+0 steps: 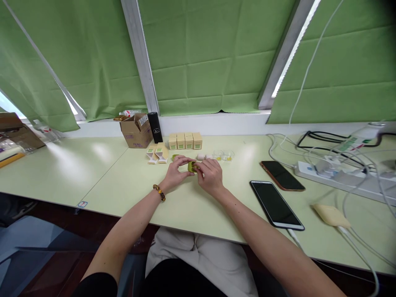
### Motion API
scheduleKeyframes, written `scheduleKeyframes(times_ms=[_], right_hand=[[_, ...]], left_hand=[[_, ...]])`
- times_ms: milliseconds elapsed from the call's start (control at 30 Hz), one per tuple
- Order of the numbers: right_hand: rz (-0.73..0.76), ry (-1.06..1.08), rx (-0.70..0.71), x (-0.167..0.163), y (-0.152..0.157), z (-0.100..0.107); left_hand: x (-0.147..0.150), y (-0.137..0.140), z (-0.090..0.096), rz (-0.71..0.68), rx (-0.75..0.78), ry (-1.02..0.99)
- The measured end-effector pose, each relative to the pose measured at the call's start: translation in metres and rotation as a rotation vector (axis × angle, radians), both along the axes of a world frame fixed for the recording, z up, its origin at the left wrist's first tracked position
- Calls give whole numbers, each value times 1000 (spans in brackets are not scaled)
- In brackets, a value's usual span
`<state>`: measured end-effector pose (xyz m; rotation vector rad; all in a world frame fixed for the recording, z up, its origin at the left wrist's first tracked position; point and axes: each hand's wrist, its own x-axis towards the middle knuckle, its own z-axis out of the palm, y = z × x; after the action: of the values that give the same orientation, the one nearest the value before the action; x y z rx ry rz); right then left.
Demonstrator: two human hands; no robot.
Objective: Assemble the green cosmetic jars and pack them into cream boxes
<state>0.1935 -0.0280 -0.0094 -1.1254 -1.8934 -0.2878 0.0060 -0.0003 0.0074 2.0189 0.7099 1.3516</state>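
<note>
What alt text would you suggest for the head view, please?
A person's left hand holds a small green object at a pale table, with the right hand against it. Beyond stand four small boxes; two phones lie to the right, near a power strip.

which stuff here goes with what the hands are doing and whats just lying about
Likely part of it:
- small green piece in the left hand, right hand at it
- row of small boxes
- two cream cartons
- clear cups

Probably just lying about:
- two phones
- power strip
- black cylinder
- cardboard box
</note>
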Motion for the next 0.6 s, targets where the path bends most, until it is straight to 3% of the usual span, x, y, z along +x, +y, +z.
scheduleKeyframes(times_ms=[600], right_hand=[[128,102,-5,3,6,-5]], left_hand=[[-5,8,-5,-46,-56,18]])
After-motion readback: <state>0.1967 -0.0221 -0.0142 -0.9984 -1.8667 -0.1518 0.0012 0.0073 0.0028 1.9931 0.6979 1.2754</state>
